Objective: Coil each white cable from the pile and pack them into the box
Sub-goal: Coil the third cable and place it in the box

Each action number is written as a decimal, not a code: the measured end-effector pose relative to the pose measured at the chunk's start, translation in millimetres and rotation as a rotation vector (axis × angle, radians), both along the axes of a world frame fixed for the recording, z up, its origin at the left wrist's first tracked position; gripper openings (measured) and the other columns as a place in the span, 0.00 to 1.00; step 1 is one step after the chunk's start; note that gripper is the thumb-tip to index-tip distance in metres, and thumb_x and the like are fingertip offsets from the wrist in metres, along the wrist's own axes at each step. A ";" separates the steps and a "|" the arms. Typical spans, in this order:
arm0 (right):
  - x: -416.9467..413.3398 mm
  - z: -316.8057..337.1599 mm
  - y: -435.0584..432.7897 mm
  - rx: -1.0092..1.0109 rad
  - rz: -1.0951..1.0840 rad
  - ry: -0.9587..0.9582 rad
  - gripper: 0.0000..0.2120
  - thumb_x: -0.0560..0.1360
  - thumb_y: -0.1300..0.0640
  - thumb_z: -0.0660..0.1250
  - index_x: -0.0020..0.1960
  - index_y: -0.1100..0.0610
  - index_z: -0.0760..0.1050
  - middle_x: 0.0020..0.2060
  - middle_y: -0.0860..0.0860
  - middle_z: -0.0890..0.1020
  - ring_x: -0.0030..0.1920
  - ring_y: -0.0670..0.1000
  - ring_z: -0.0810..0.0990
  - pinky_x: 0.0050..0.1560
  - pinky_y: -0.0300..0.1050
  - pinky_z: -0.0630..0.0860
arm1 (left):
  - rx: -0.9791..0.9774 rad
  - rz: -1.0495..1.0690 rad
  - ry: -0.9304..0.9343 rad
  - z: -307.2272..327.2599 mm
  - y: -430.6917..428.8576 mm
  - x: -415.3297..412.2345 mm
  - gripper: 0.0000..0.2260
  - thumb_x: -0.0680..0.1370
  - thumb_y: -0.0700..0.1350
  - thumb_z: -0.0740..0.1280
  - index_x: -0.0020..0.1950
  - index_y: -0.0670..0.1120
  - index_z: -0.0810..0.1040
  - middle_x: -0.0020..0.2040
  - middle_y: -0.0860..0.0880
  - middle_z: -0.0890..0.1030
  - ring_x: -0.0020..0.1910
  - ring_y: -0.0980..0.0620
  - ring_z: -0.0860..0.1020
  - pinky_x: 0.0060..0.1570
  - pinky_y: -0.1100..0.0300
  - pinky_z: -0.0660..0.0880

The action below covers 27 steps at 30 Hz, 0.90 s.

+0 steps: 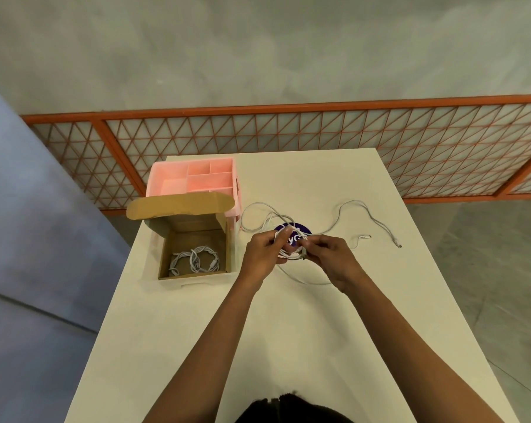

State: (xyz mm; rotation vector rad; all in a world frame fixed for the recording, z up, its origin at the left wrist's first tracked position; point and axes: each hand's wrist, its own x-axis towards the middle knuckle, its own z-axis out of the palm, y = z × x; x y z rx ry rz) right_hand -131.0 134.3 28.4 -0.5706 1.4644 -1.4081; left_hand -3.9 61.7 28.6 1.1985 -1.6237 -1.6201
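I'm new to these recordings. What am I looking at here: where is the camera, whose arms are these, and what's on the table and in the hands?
There is no machine here: a person works with bare hands. The single picture comes from a camera worn on their head, looking down, so the arms reach in from the bottom. The left hand and right hand both pinch a partly coiled white cable over a purple round disc. More loose cable trails to the right across the white table. At the left stands an open cardboard box with coiled cables already inside, and behind it a pink divided organizer.
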 end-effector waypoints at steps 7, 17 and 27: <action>7.5 -2.3 -3.0 -0.061 -0.149 -0.072 0.09 0.76 0.70 0.64 0.55 0.64 0.73 0.43 0.59 0.82 0.41 0.53 0.81 0.40 0.37 0.80 | 0.028 -0.015 -0.067 -4.8 4.7 1.0 0.19 0.80 0.56 0.60 0.34 0.48 0.77 0.42 0.45 0.82 0.39 0.51 0.81 0.38 0.62 0.80; 7.2 -4.5 0.6 -0.055 -0.117 -0.096 0.16 0.75 0.69 0.66 0.59 0.60 0.66 0.47 0.58 0.78 0.43 0.52 0.80 0.41 0.37 0.80 | 0.111 0.021 0.098 -9.7 1.5 -0.1 0.13 0.80 0.51 0.62 0.51 0.42 0.79 0.49 0.42 0.82 0.48 0.46 0.82 0.41 0.56 0.82; -1.7 -3.6 -0.1 -0.066 0.019 -0.100 0.16 0.72 0.71 0.69 0.58 0.64 0.72 0.45 0.57 0.79 0.43 0.50 0.81 0.42 0.38 0.79 | 0.064 -0.013 0.144 -15.1 -0.8 2.5 0.10 0.80 0.47 0.63 0.48 0.44 0.81 0.45 0.43 0.83 0.45 0.47 0.82 0.50 0.50 0.79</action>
